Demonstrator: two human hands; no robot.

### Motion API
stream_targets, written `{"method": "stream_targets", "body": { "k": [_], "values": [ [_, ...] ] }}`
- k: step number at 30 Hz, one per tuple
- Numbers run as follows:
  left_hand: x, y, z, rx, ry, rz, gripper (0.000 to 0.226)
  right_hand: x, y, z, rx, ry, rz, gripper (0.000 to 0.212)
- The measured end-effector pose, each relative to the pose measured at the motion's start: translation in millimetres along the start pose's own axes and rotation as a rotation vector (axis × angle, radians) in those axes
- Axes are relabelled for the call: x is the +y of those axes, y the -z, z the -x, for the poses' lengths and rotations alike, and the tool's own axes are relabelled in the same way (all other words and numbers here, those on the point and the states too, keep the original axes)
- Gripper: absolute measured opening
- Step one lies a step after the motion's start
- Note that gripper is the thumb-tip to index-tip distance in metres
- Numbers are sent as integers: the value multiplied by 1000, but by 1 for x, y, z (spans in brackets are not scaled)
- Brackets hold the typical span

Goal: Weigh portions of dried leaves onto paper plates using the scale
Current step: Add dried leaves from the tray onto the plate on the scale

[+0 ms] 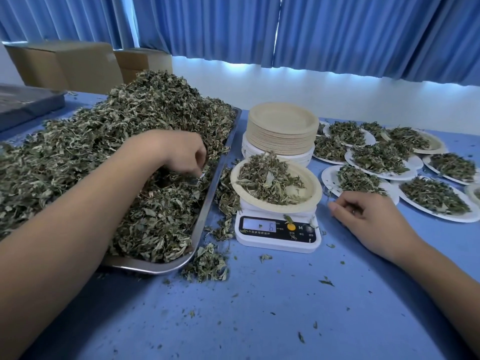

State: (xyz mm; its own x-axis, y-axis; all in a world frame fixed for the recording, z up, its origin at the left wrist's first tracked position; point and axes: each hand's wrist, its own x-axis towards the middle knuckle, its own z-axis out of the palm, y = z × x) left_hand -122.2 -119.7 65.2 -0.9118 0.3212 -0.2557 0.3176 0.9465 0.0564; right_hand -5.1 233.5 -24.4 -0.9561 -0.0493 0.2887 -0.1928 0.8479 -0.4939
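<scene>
Nearest to me, at the bench's front edge, both forearms reach out over the blue bench [259, 320], which is dotted with leaf crumbs. I have my left hand [181, 152] down in the dried leaves [117, 131] heaped on the steel tray [207, 203], which fills the left side of the bench. Its grip is curled, fingertips drawn together in the leaf, and I judge it is pinching up a small tuft, though the fingertips are partly buried and I cannot tell how much they hold. My right hand [363, 214] rests on the bench just right of the scale [278, 229], its grip loosely curled and empty.

On the scale sits the paper plate [309, 188] with a low mound of leaf; the display shows a figure I read as a 6, but not surely. So I judge this is the topping-up step: the portion is on, not yet at weight. The next move calls for a light pinch carried right and dropped on the plate's middle, watching the display.

That tray's long axis runs from the front edge toward the far edge, leaning right as it recedes. Behind the scale stands the stack of spare plates [281, 126]; filled plates [384, 162] crowd the right side toward the far right corner.
</scene>
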Motion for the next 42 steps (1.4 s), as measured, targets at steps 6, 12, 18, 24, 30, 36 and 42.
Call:
{"method": "stream_targets", "body": {
  "k": [6, 12, 18, 24, 30, 36, 42],
  "values": [
    [0, -13, -4, -152, 26, -32, 30, 2, 0, -1, 3, 17, -13, 31],
    [5, -13, -1, -162, 18, -9, 10, 4, 0, 0, 9, 35, -1, 30],
    [13, -3, 0, 236, 42, 116, 12, 4, 0, 0, 7, 34, -9, 30],
    [13, -2, -1, 318, 51, 159, 15, 1, 1, 1, -5, 17, -21, 29],
    [15, 2, 3, 427, 73, 181, 17, 1, 2, 1, -1, 25, -39, 29],
    [17, 3, 8, 537, 134, 151, 17, 1, 2, 2, -6, 23, -11, 30],
    [19, 3, 9, 631, 130, 174, 13, -1, 3, 2, -3, 18, -18, 30]
  ]
}}
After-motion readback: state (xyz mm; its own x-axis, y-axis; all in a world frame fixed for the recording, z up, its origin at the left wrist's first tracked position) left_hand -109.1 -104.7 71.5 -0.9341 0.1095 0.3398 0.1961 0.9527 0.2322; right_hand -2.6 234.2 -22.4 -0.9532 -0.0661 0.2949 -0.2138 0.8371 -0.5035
